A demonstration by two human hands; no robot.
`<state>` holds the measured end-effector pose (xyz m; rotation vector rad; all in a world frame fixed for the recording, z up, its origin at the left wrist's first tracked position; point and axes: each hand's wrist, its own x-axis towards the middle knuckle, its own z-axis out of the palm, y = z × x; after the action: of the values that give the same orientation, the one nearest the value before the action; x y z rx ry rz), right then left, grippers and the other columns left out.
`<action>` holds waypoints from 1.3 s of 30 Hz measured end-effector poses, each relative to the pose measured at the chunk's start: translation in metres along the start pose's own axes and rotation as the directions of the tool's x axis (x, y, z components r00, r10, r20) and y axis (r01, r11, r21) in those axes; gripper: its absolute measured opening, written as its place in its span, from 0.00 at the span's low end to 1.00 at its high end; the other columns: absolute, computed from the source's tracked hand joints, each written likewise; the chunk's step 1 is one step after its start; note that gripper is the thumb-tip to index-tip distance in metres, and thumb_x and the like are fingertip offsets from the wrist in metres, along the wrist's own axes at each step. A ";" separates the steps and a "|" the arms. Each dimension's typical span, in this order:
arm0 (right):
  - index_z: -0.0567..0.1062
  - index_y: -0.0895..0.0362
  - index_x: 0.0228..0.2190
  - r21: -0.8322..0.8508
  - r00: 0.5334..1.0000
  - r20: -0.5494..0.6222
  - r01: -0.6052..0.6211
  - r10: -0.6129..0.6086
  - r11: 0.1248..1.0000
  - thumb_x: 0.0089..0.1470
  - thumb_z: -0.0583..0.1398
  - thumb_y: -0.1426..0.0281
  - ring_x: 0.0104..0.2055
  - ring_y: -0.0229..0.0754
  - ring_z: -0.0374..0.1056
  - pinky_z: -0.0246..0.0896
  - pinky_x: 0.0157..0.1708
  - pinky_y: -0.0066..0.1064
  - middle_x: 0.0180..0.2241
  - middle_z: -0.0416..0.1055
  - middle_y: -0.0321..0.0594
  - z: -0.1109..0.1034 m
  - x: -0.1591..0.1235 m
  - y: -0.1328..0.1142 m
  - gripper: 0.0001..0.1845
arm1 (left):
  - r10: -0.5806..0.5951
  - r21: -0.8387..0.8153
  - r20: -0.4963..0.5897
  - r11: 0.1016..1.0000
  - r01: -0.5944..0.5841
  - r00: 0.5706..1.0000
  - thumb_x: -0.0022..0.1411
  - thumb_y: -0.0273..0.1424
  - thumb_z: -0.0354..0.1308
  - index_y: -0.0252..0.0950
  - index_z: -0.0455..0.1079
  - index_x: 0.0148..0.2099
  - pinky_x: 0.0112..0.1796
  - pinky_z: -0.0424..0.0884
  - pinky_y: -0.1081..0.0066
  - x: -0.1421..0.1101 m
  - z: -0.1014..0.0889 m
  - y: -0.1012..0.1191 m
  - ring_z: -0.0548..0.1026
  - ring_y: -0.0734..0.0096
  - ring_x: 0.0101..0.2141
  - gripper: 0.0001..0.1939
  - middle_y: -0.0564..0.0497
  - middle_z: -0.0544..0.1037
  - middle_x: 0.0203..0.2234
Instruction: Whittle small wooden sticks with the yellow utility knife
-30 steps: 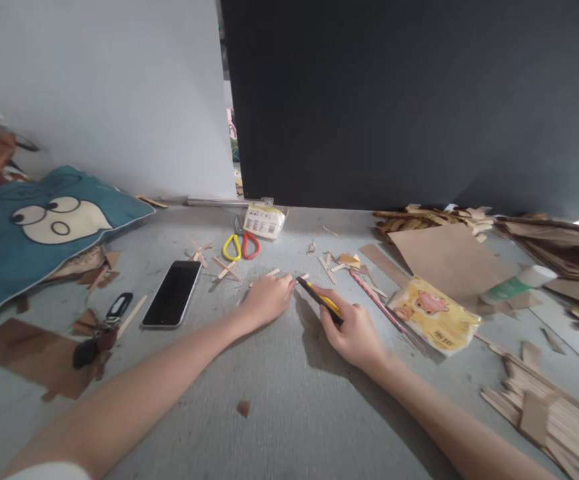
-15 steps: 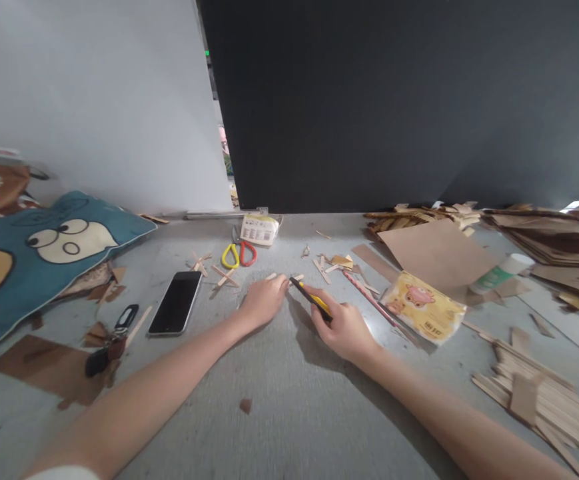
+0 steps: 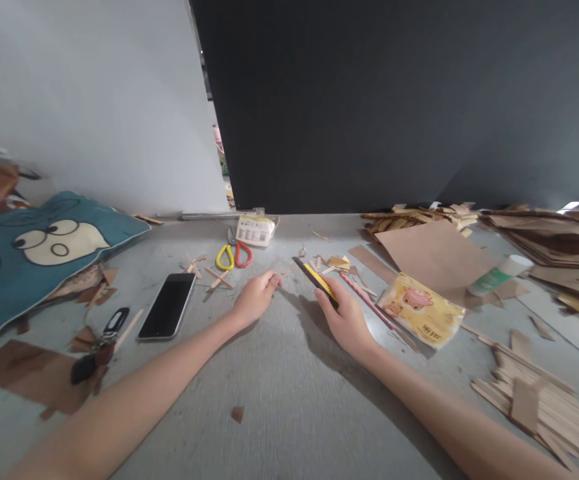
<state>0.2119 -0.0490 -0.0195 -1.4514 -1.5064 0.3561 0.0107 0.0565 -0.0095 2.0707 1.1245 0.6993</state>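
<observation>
In the middle of the table, my left hand (image 3: 256, 299) is closed with fingertips pinched together. What they hold, if anything, is hidden or too small to make out. To its right, my right hand (image 3: 344, 313) is wrapped round a yellow and black utility knife (image 3: 320, 279), its tip pointing up and left. A gap separates the two hands. Beyond my left hand lie scissors (image 3: 234, 257) with one yellow and one red handle, and crossed wooden craft sticks (image 3: 218, 278). Short stick pieces (image 3: 326, 268) are scattered past the knife.
At left are a phone (image 3: 167, 307), keys (image 3: 99, 347) and a blue cushion (image 3: 59, 253). On the right lie a yellow tissue pack (image 3: 422, 310), a glue stick (image 3: 500, 275), brown card (image 3: 434, 253) and a pile of craft sticks (image 3: 544, 393). A dark panel (image 3: 394, 107) stands behind.
My right hand has drawn the utility knife back to the right, away from my left hand, widening the gap. The stick that showed between the hands is no longer clearly visible. The view shifted slightly.
</observation>
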 end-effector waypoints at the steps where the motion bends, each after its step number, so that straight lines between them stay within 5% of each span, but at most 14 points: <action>1: 0.72 0.55 0.54 0.002 1.000 0.003 -0.024 0.024 1.000 0.67 0.52 0.57 0.47 0.51 0.75 0.70 0.46 0.40 0.46 0.78 0.48 0.000 0.000 0.000 0.21 | 0.000 -0.014 -0.001 1.000 0.000 1.000 0.72 0.46 0.41 0.38 0.66 0.37 0.31 0.58 0.70 0.000 0.000 0.000 0.66 0.68 0.26 0.21 0.57 0.65 0.22; 6: 0.62 0.55 0.64 0.016 0.995 0.092 -0.048 0.046 0.999 0.68 0.52 0.59 0.36 0.46 0.72 0.68 0.39 0.37 0.38 0.76 0.43 -0.001 -0.005 0.000 0.27 | -0.002 -0.041 -0.042 0.999 0.001 0.999 0.73 0.46 0.43 0.38 0.66 0.37 0.30 0.56 0.70 -0.001 0.002 0.000 0.65 0.69 0.25 0.20 0.57 0.63 0.21; 13: 0.62 0.61 0.65 0.047 0.979 0.196 -0.076 0.065 0.996 0.69 0.48 0.58 0.27 0.43 0.65 0.64 0.30 0.32 0.27 0.69 0.36 -0.001 -0.004 0.004 0.30 | -0.023 -0.120 -0.093 0.993 0.012 0.995 0.72 0.44 0.44 0.39 0.65 0.36 0.29 0.57 0.71 -0.001 0.003 0.001 0.63 0.70 0.25 0.18 0.58 0.61 0.21; 27: 0.71 0.55 0.62 -0.003 0.980 0.199 0.024 -0.023 1.000 0.69 0.50 0.60 0.40 0.47 0.75 0.71 0.43 0.35 0.37 0.79 0.43 -0.003 -0.002 -0.001 0.26 | -0.007 -0.097 -0.117 0.995 -0.004 0.993 0.73 0.43 0.45 0.38 0.66 0.36 0.33 0.62 0.71 -0.002 0.001 0.007 0.65 0.69 0.27 0.18 0.56 0.65 0.23; 34: 0.72 0.57 0.61 -0.028 0.977 0.213 0.031 -0.024 0.999 0.69 0.50 0.59 0.29 0.44 0.72 0.68 0.32 0.30 0.30 0.78 0.40 -0.005 -0.002 -0.003 0.26 | 0.002 0.008 -0.121 1.000 -0.001 0.993 0.73 0.42 0.44 0.37 0.70 0.38 0.32 0.61 0.70 -0.002 0.000 0.007 0.68 0.68 0.27 0.19 0.55 0.69 0.24; 39: 0.71 0.58 0.62 -0.064 0.978 0.204 0.046 -0.032 0.997 0.69 0.50 0.60 0.18 0.38 0.64 0.60 0.24 0.27 0.21 0.71 0.33 -0.007 -0.010 -0.010 0.28 | -0.018 0.279 -0.023 0.960 0.023 1.000 0.74 0.38 0.45 0.37 0.74 0.39 0.33 0.61 0.68 -0.008 -0.002 0.017 0.74 0.63 0.30 0.19 0.49 0.77 0.27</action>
<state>0.2097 -0.0629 -0.0126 -1.4715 -1.7230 0.4440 0.0137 0.0433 0.0033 2.2861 1.3181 0.5787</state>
